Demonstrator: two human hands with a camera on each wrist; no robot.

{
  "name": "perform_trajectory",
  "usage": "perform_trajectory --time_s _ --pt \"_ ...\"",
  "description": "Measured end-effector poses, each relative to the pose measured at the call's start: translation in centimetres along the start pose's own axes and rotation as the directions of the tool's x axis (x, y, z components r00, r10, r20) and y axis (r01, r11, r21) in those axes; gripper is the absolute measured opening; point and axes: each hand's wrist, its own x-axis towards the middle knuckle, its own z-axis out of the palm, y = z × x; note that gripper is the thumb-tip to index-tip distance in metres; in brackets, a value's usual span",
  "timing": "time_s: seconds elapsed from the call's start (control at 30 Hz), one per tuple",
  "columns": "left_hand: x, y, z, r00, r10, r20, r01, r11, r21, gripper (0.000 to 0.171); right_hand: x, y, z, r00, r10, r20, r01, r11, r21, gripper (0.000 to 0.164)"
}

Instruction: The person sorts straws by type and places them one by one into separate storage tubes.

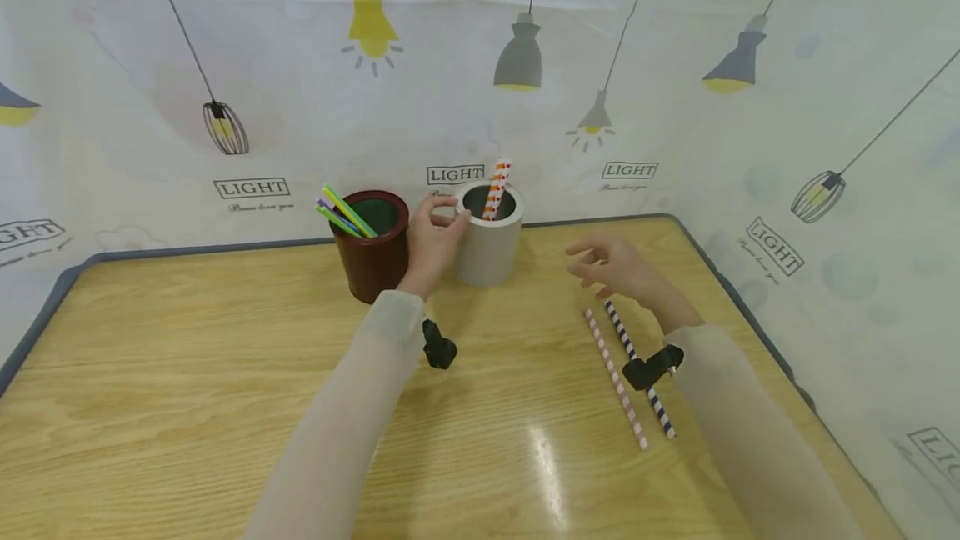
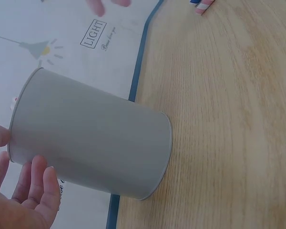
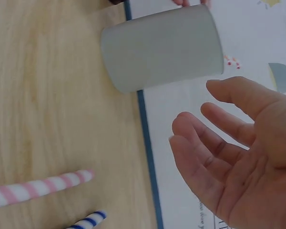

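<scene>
My left hand [image 1: 435, 242] is at the left side of a light grey cylindrical holder [image 1: 487, 252], thumb and fingers curved about its rim. From the left wrist view, the fingertips [image 2: 38, 171] lie against the wall of the upright holder. Orange-and-white and red-dotted paper straws [image 1: 498, 188] lean inside it. My right hand [image 1: 618, 269] hovers to the right with loosely bent fingers and holds nothing. Below it on the table lie a pink-and-white striped paper straw [image 1: 617, 380] and a navy-and-white striped one [image 1: 660, 413], partly hidden by the wrist camera.
Left of the grey holder stands a dark red holder [image 1: 371, 265] with several green, yellow and purple sticks [image 1: 348, 213] leaning in it. The wooden table [image 1: 187, 373] ends at a dark edge against a lamp-printed backdrop [image 1: 300, 65], which also runs along the right.
</scene>
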Motion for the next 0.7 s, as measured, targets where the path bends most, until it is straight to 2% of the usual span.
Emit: perform_trajectory --time_s 0.2,0.43,0.7 --pt "-0.1 0.1 0.0 1.000 0.002 0.000 -0.002 1.000 0.000 0.030 -1.1 1.8 0.8 1.000 0.005 -0.012 -0.005 1.000 0.006 0.042" --pt "0.1 0.0 0.0 1.000 -0.011 0.004 0.011 1.000 -0.005 0.030 -2.3 3.6 1.5 1.000 0.026 0.012 -0.027 1.000 0.017 0.044" --pt "0.0 -0.1 0.0 1.000 -0.002 0.006 0.003 1.000 -0.002 0.029 -4.0 4.5 1.8 0.998 0.059 -0.004 -0.059 0.998 0.004 0.044"
